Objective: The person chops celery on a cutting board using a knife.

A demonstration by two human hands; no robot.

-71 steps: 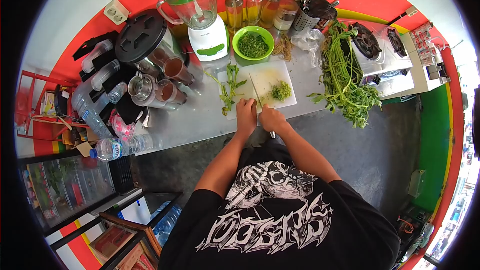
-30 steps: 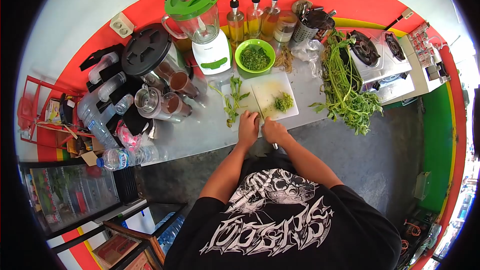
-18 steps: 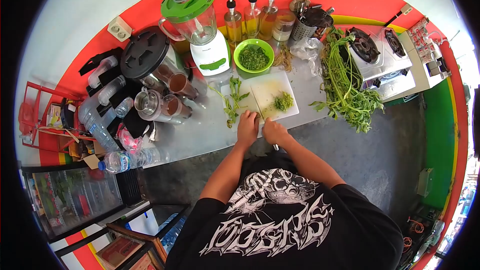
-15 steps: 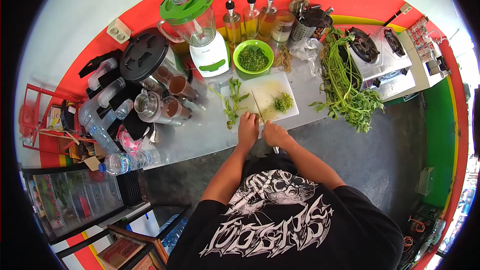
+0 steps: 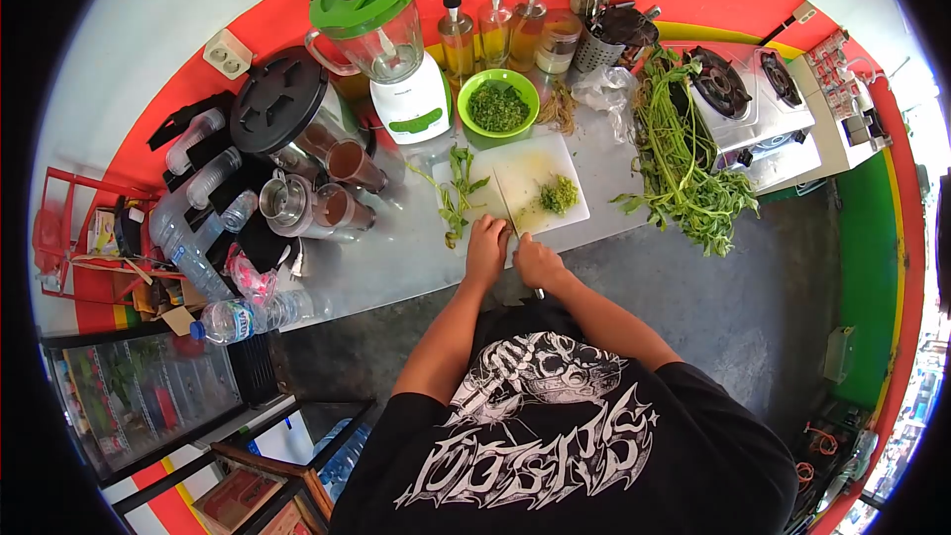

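My right hand (image 5: 538,263) is closed round the handle of a knife (image 5: 510,210), whose thin blade points away across the white cutting board (image 5: 540,154). On the board's near edge, left of the blade, my left hand (image 5: 487,246) has its fingers curled together. Whatever those fingers hold is hidden. To the right of the blade lies a small heap of chopped green stems (image 5: 560,195). Leafy green sprigs (image 5: 457,198) lie over the board's left side. Behind it stands a light green bowl (image 5: 528,117) filled with chopped greens (image 5: 497,107).
A blender (image 5: 408,104) and several pump bottles (image 5: 493,35) stand along the wall. A large bundle of leafy stalks (image 5: 674,149) lies beside the gas stove (image 5: 753,104). Metal cups (image 5: 287,200) and plastic bottles (image 5: 228,320) crowd the counter's left end.
The view has shifted slightly, moving the counter things a little up and left. Both hands stay at the board's near edge, with the knife still in the right.
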